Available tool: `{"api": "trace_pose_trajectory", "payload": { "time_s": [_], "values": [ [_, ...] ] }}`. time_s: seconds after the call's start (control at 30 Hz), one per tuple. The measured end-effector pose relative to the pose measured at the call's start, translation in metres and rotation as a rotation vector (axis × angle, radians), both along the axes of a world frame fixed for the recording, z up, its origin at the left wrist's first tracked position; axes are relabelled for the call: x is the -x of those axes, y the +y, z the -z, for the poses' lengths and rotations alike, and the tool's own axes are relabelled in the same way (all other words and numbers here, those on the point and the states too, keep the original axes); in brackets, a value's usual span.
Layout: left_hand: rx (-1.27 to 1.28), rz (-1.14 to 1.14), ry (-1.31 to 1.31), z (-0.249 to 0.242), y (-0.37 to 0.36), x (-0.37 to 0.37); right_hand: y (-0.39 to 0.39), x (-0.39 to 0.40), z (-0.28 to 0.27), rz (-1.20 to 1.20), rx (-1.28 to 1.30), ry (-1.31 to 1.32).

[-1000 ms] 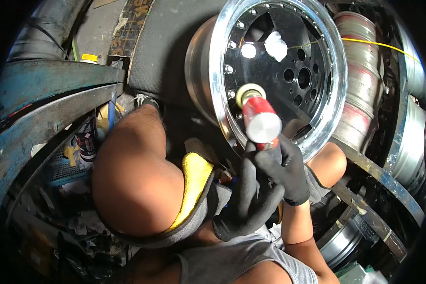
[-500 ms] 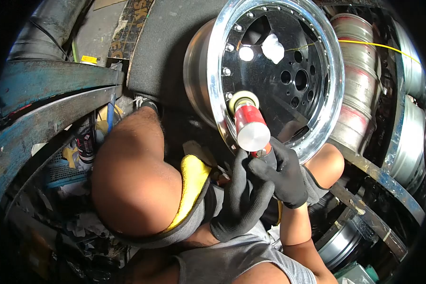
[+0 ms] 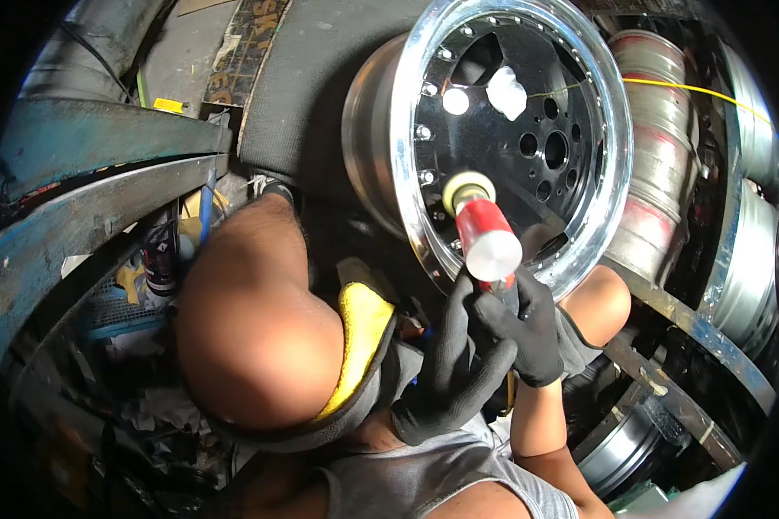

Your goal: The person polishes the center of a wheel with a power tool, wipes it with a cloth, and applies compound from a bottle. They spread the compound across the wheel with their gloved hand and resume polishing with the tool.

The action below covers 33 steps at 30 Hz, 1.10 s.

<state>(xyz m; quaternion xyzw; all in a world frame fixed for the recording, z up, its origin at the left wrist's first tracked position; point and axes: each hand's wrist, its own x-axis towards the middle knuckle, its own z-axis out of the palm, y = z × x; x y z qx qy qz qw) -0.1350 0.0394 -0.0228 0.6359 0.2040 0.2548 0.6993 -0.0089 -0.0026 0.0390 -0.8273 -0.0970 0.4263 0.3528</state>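
A small red hand polisher with a silver end cap sits between my gloved hands. Its round yellowish pad is at the black face of a car wheel with a shiny lip; whether it touches cannot be made out. My right hand, in a dark glove, is wrapped round the tool's lower body. My left hand, gloved too, has its fingers against the tool from the left, partly hidden behind it, with the thumb reaching across. The wheel leans tilted in front of me, between my knees.
Stacked metal wheels stand on the right behind a rusty metal frame. Blue-painted beams run along the left. A yellow cord crosses behind the wheel. A yellow cloth lies by my left thigh.
The polisher and both hands have moved a little right and slightly down, bringing the pad inward from the wheel's lip. The view has shifted slightly.
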Motion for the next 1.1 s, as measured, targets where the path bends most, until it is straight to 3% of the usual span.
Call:
{"api": "trace_pose_trajectory", "payload": {
  "time_s": [0.23, 0.37, 0.6, 0.7, 0.8, 0.83, 0.93, 1.0, 1.03, 1.1],
  "values": [
    [-0.125, -0.026, -0.018, 0.011, -0.013, 0.006, -0.005, -0.011, -0.002, -0.189, 0.004, -0.011],
    [-0.395, -0.071, -0.024, 0.025, -0.027, 0.022, 0.012, -0.007, 0.000, -0.235, -0.004, -0.072],
    [-0.254, -0.072, -0.063, 0.034, -0.041, 0.018, 0.014, -0.010, -0.005, -0.257, 0.028, -0.042],
    [-0.347, -0.015, 0.013, 0.030, -0.030, 0.021, 0.018, -0.004, 0.002, -0.266, -0.008, -0.158],
    [-0.426, -0.038, 0.034, 0.014, -0.016, 0.019, 0.019, -0.006, 0.003, -0.230, -0.031, -0.087],
    [-0.444, -0.094, -0.014, 0.031, -0.036, 0.018, 0.019, -0.008, 0.006, -0.203, -0.061, -0.061],
    [-0.087, 0.035, -0.033, 0.010, -0.020, 0.012, 0.018, -0.008, 0.011, -0.125, -0.120, -0.012],
    [-0.182, 0.090, 0.026, 0.005, -0.009, 0.016, 0.019, -0.006, 0.012, -0.088, -0.131, -0.009],
    [-0.465, 0.053, 0.065, 0.015, -0.012, 0.021, 0.019, -0.006, 0.011, -0.113, -0.108, -0.014],
    [-0.657, 0.079, 0.075, 0.026, -0.022, 0.027, 0.016, -0.008, 0.004, -0.151, -0.058, -0.023]
  ]
}}
